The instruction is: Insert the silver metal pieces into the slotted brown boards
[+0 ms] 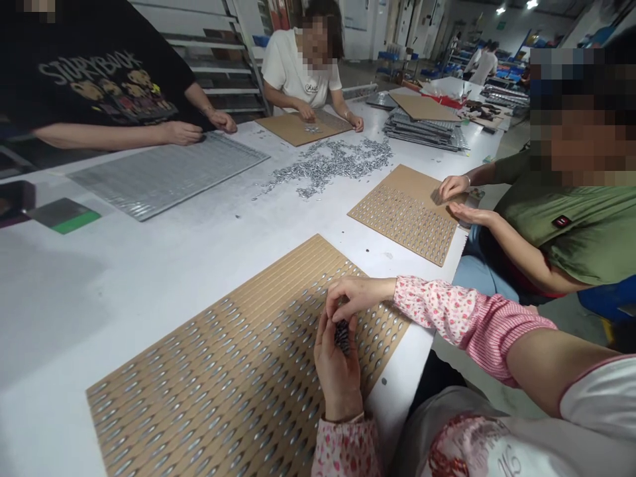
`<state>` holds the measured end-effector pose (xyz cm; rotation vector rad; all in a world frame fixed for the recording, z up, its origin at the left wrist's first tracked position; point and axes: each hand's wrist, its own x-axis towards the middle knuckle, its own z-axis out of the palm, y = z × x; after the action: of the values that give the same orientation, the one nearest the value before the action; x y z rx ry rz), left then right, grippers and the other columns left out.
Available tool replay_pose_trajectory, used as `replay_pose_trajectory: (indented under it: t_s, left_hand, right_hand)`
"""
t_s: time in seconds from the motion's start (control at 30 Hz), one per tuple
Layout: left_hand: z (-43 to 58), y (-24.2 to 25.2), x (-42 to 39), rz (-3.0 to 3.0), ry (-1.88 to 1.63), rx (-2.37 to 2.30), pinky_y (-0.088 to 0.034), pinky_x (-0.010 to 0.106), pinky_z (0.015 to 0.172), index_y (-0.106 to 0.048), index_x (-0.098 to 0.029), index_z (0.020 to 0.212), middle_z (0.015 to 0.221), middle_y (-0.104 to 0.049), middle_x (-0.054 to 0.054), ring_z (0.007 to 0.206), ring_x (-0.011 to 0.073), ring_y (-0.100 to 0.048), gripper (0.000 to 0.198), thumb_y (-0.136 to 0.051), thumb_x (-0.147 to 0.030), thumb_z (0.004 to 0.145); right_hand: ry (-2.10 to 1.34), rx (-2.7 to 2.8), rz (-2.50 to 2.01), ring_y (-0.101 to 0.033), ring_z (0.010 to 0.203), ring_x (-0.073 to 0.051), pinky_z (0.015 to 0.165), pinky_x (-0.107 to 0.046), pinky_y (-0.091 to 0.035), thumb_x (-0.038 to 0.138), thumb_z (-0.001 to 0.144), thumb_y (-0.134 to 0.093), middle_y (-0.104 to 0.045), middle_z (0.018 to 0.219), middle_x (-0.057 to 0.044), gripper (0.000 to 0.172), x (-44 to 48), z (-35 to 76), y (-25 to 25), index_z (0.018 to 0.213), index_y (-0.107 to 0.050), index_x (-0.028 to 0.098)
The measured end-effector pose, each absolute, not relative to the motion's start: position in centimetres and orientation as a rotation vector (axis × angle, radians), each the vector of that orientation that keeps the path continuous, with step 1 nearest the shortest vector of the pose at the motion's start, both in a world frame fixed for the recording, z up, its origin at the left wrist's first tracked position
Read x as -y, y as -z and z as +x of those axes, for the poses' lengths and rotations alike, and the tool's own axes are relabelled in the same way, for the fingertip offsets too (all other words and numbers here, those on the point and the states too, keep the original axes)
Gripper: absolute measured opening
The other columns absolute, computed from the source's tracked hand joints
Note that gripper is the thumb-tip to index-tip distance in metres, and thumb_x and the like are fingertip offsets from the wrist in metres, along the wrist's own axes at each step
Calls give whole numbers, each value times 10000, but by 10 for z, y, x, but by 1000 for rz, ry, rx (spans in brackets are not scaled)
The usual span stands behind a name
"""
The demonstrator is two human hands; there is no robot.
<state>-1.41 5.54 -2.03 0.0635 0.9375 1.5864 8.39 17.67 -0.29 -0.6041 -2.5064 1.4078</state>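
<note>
Across the board (293,270), metal pieces (213,371) fill most rows from the left edge; bare grooves (281,281) remain toward the far corner. Near the right edge, your left hand (339,368), fingers curled, cups loose pieces (342,336); your right hand (354,297) meets it, pinch indiscernible.

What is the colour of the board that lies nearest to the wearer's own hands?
The board is light brown; it shows best in the head view.

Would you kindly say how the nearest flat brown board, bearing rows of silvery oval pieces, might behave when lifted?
The flat brown board looks thin and straight-edged, so probably light and fairly stiff. The silvery oval pieces sit uncovered in rows, so they may slide if tilted.
</note>
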Motion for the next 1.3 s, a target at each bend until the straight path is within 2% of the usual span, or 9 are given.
replay_pose_trajectory:
  t_s: [0.17, 0.33, 0.4, 0.57, 0.8, 0.97, 1.13, 1.2, 1.3]
  left_hand:
    - [-19, 18, -57, -123, -1532, -919, -548, 218, 710, -722, -158, 924, 969, -687, 79, 865, 144, -649, 170, -589, -152, 818]
    - [-23, 20, -54, -125, -1484, -732, -401, 127, 433, -656, -150, 825, 707, -578, -5, 541, 53, -510, 50, -643, -146, 778]
    - [-23, 19, -54, -137, -1486, -723, -408, 130, 437, -634, -144, 783, 710, -583, 1, 545, 57, -517, 2, -634, -145, 781]
    - [-24, 6, -56, -312, -1455, -860, -481, 148, 481, -672, -106, 948, 893, -677, 99, 625, 88, -601, 215, -473, -93, 869]
    - [-26, 6, -54, -360, -1416, -714, -448, 123, 444, -637, -119, 851, 761, -624, 29, 557, 53, -546, 263, -392, -107, 945]
    - [-26, 8, -52, -339, -1384, -595, -397, 110, 409, -603, -129, 821, 746, -580, 15, 517, 33, -491, 299, -349, -143, 978]
    - [-23, 9, -53, -289, -1365, -569, -325, 96, 362, -603, -129, 877, 707, -514, -8, 467, 20, -413, 256, -387, -214, 985]
    - [-22, 11, -54, -240, -1387, -598, -306, 98, 352, -601, -130, 860, 703, -506, -7, 462, 24, -393, 240, -427, -250, 974]
    - [-19, 14, -54, -138, -1416, -660, -296, 107, 357, -609, -132, 853, 700, -506, -11, 470, 29, -387, 182, -554, -293, 916]
  right_hand:
    - [-1832, 1879, -749, -623, 720, -109, 707, -235, -482, 389, 827, -659, -675, 821, -21, 247, -180, 85, 12, 864, -588, 155]
    - [-1480, 1797, -1098, -555, 644, -78, 662, -198, -426, 229, 837, -624, -624, 702, 24, 99, -227, 89, 16, 801, -587, 143]
    - [-1297, 1989, -1216, -541, 649, -77, 663, -193, -401, 182, 823, -616, -622, 703, 27, 54, -243, 90, 18, 799, -630, 135]
    - [-1024, 2360, -1262, -527, 643, -76, 681, -195, -367, 182, 796, -634, -606, 681, 37, 61, -251, 88, 20, 817, -670, 138]
    - [-688, 2538, -1186, -488, 709, -104, 888, -268, -340, 108, 806, -585, -570, 707, 20, 75, -253, 82, 28, 745, -607, 145]
    - [-701, 2431, -1211, -495, 743, -122, 858, -279, -365, 141, 797, -631, -585, 734, 1, 33, -241, 83, 26, 765, -624, 140]
    - [-1339, 2399, -753, -568, 763, -119, 746, -238, -430, 335, 894, -570, -660, 826, -26, 235, -207, 88, 10, 914, -669, 123]
    - [-1405, 2492, -520, -591, 859, -133, 799, -242, -437, 363, 889, -587, -678, 886, -38, 247, -196, 90, 0, 929, -687, 141]
    - [-1236, 2623, -450, -584, 928, -148, 883, -264, -419, 354, 860, -640, -674, 914, -43, 211, -186, 91, -11, 935, -702, 167]
